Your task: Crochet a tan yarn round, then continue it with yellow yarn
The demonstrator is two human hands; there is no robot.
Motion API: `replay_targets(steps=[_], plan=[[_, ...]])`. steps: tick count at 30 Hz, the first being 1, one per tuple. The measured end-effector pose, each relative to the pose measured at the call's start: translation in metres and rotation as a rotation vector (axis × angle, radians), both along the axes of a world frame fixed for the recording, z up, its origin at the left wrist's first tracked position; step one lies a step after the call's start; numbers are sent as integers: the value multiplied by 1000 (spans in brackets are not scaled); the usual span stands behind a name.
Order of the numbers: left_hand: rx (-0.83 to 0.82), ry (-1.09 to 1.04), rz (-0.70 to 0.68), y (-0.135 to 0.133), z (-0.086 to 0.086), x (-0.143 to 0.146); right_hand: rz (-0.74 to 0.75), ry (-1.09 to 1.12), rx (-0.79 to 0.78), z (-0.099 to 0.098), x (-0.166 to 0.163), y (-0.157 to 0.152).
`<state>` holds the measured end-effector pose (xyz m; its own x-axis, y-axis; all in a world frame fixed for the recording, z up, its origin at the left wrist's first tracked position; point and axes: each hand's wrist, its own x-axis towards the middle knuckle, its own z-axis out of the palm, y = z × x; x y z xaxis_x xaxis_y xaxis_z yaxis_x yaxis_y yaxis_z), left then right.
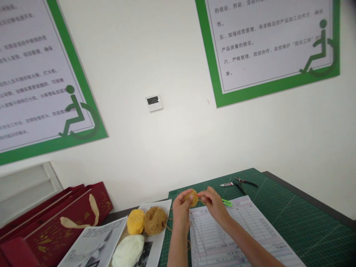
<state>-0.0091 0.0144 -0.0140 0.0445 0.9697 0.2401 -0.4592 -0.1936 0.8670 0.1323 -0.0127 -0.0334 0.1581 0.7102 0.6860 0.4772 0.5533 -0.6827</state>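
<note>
A green cutting mat (292,222) carries a printed form (250,230), with black pliers (244,183) and a small tube (226,184) near its far edge. A yellow yarn ball (135,221) and a white one (128,251) lie on black-and-white sheets (91,241) beside red gift bags (69,215). 2 green-bordered posters (41,74) flank a wall controller (154,102).

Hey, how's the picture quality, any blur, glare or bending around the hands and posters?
Head view: soft even light, no glare; the posters lean outward from lens bending; left hand, right hand, hook and yarn piece are small yet fairly sharp; print on the sheet is unreadably soft.
</note>
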Motion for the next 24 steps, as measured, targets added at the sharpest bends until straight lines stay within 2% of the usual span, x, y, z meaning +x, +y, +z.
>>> replay_targets(steps=[11,19,24], plan=[[-20,56,-16,-10,13,2,-1,7,8,2,0,-2],[32,124,-30,-4,4,4,-43,-14,17,-2,0,0],[22,91,-44,-10,10,6,-34,31,1,-3,-3,1]])
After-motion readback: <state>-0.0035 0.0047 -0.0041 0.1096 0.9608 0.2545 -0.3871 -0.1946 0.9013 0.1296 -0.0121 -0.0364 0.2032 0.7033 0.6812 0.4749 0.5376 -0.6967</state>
